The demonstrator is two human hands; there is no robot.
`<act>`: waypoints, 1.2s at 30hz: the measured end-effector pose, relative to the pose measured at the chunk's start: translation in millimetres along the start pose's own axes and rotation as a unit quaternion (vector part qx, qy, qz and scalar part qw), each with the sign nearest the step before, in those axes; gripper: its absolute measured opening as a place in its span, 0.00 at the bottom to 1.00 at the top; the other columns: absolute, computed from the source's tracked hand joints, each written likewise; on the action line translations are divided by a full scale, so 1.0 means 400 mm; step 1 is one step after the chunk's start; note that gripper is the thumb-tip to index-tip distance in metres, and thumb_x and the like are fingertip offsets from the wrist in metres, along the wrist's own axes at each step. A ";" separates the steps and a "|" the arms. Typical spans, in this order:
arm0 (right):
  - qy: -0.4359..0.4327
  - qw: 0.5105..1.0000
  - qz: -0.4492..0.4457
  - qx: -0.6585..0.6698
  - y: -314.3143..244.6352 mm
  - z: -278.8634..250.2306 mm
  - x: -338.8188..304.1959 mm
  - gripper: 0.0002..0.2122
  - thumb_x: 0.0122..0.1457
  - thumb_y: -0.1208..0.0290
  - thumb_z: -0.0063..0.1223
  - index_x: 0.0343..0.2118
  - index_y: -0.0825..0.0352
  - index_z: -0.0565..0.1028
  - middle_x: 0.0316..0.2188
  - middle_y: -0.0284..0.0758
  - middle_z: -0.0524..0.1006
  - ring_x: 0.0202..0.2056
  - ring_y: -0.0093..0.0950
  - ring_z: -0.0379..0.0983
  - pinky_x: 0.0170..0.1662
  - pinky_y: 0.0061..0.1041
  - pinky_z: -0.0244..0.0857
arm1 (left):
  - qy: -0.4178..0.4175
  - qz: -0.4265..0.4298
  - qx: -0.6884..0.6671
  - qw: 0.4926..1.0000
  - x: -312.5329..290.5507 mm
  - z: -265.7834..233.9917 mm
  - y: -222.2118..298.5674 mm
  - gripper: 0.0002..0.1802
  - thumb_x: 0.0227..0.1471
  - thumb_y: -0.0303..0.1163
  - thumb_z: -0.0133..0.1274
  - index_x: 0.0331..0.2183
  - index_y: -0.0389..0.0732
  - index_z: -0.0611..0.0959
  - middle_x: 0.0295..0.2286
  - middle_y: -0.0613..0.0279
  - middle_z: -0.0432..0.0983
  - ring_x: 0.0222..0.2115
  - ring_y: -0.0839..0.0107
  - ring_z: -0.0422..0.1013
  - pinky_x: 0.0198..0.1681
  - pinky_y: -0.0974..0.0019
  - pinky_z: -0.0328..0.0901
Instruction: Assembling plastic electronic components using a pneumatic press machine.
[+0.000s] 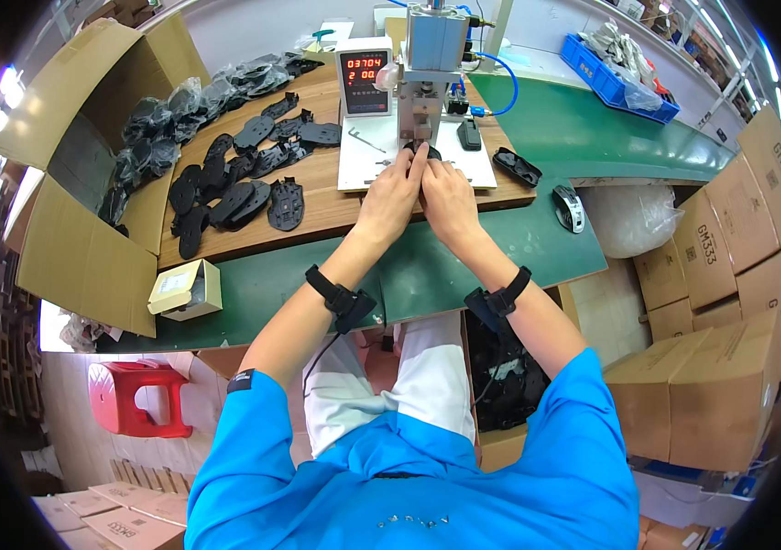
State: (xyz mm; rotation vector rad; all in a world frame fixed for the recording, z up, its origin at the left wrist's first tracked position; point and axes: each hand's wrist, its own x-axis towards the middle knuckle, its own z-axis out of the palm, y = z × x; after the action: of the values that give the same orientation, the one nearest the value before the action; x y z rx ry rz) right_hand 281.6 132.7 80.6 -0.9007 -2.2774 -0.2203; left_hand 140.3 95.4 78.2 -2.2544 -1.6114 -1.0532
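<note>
Your left hand (pixel 390 192) and right hand (pixel 445 197), pressed together, held a black shell (pixel 423 151) under the press (pixel 425 92); a heap of black shells (pixel 234 183) apparently awaited pressing.

Heap of flat black plastic shells (pixel 234 179), spread across left half of wooden desk (pixel 317 206). Large open brown cardboard carton (pixel 88 183) at desk's left end, holding bagged black parts. Small pale cardboard box (pixel 186 290) on green mat, near front edge. Grey counter unit with red digit display (pixel 364 81) at back. Assembled black computer mouse (pixel 569 208) on green surface, right. Blue plastic crate (pixel 617 84) on green conveyor, far right. Red plastic stool (pixel 134 396) on floor, lower left. Stacked brown cartons (pixel 729 275) along right.
</note>
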 end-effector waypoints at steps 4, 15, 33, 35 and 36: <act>-0.014 1.000 -0.008 0.014 -0.005 -0.004 0.023 0.09 0.52 0.80 0.53 0.37 0.69 0.75 0.36 0.40 0.75 0.40 0.41 0.75 0.41 0.40 0.72 | -0.044 -0.038 0.003 0.998 -0.003 -0.022 -0.005 0.44 0.44 0.15 0.56 0.65 0.36 0.63 0.57 0.42 0.63 0.44 0.42 0.76 0.44 0.48 0.74; -0.083 0.996 0.003 0.032 -0.004 -0.022 0.041 0.11 0.46 0.82 0.62 0.34 0.66 0.75 0.36 0.39 0.76 0.43 0.43 0.76 0.44 0.43 0.72 | -0.033 -0.162 0.189 0.968 -0.339 -0.210 -0.198 0.38 0.51 0.23 0.58 0.62 0.33 0.66 0.64 0.37 0.56 0.67 0.40 0.51 0.71 0.42 0.47; -0.078 0.997 0.008 0.002 0.005 -0.027 0.037 0.09 0.47 0.83 0.58 0.33 0.66 0.77 0.35 0.38 0.78 0.41 0.42 0.78 0.43 0.41 0.74 | -0.105 -0.046 0.177 0.978 -0.360 -0.281 -0.210 0.28 0.45 0.20 0.58 0.51 0.38 0.78 0.48 0.51 0.75 0.52 0.53 0.70 0.56 0.53 0.66; -0.076 0.997 0.006 0.000 0.003 -0.027 0.039 0.09 0.48 0.83 0.58 0.33 0.66 0.77 0.35 0.38 0.78 0.41 0.41 0.78 0.42 0.41 0.75 | -0.096 -0.073 0.136 0.983 -0.365 -0.276 -0.199 0.27 0.46 0.21 0.59 0.51 0.40 0.78 0.48 0.52 0.75 0.53 0.54 0.70 0.56 0.53 0.66; -0.076 0.997 0.007 -0.004 0.002 -0.026 0.041 0.08 0.48 0.83 0.58 0.32 0.66 0.77 0.35 0.38 0.78 0.41 0.41 0.79 0.42 0.40 0.75 | -0.086 -0.100 0.094 0.987 -0.369 -0.273 -0.192 0.27 0.46 0.21 0.59 0.51 0.41 0.78 0.48 0.53 0.75 0.54 0.54 0.69 0.56 0.53 0.66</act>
State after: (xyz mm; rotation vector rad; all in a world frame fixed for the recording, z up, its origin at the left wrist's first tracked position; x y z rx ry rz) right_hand 279.1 138.3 99.0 -0.9662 -2.4104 -0.1593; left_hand 0.5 -42.3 46.1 -2.1445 -1.9518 -0.7249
